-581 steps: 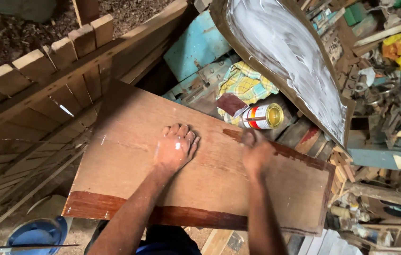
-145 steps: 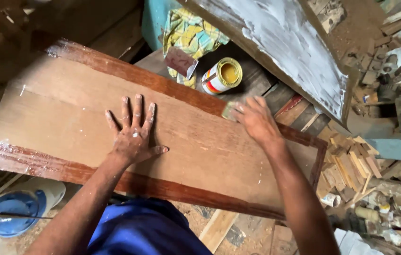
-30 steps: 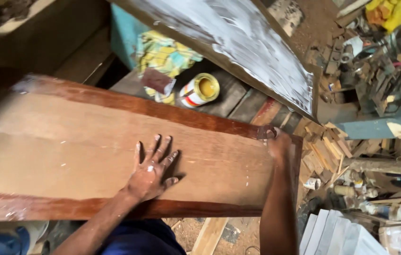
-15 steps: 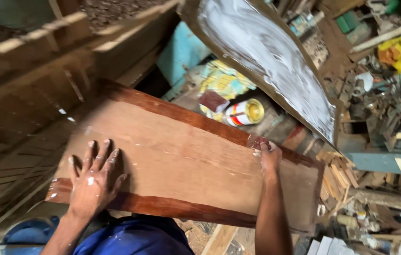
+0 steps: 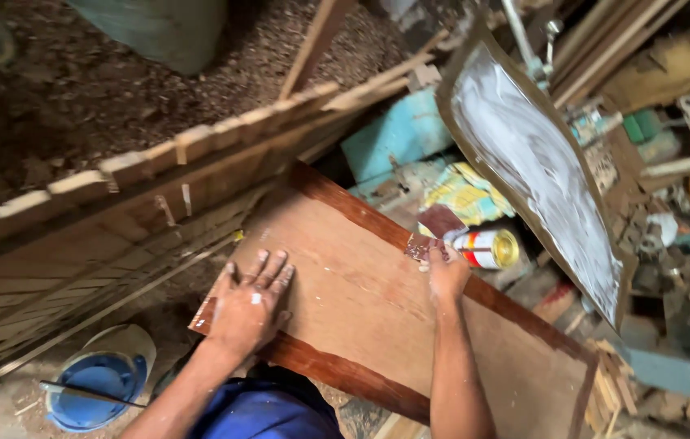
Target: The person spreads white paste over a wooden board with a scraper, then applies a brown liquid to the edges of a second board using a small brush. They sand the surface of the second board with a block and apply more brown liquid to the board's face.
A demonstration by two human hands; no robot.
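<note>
In the head view, we see a long wooden panel [image 5: 377,317] lying flat below us. Its long axis runs from about 10 o'clock to about 4 o'clock, so the far short end points to the upper left and the near end goes to the lower right corner. A darker reddish border runs along its edges.

Our left hand [image 5: 249,302] lies flat on the panel near its 8 o'clock corner, palm down, with the fingers spread apart.

Our right hand [image 5: 445,271] is at the far long edge, fingers closed and pinching a small piece of sandpaper [image 5: 420,246] against the border.

Just beside this hand, at 2 o'clock, a can [image 5: 487,248] lies on its side. At 8 o'clock from the panel stands a blue bucket [image 5: 95,388].
</note>
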